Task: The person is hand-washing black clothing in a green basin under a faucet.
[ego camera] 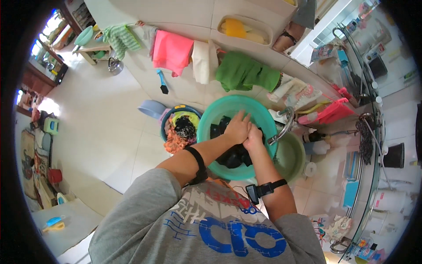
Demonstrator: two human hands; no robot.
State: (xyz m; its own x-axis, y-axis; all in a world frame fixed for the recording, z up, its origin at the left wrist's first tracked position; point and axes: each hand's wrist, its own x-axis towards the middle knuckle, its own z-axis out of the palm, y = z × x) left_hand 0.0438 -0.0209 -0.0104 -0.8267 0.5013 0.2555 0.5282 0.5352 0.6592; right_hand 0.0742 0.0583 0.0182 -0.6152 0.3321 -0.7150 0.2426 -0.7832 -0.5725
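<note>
A large green plastic basin (205,145) holds dark, wet-looking fabric (231,158). Over it, my left hand (238,127) extends with its fingers spread and no fabric visible in it. My right hand (254,136) touches its side, the fingers bent and partly hidden, so its hold cannot be told. Just right of both hands, a chrome faucet (283,130) reaches over the basin rim. Left of the basin, a dark blue bucket (163,129) holds orange, yellow and black-and-white clothes (184,127).
A pale green tub (298,158) stands partly under the basin's right side. Behind hang a pink cloth (172,49), a green cloth (247,71) and a blue-handled brush (162,81). A light blue basin (151,109) leans by the bucket. A glass shelf (376,158) with metal rails lies right.
</note>
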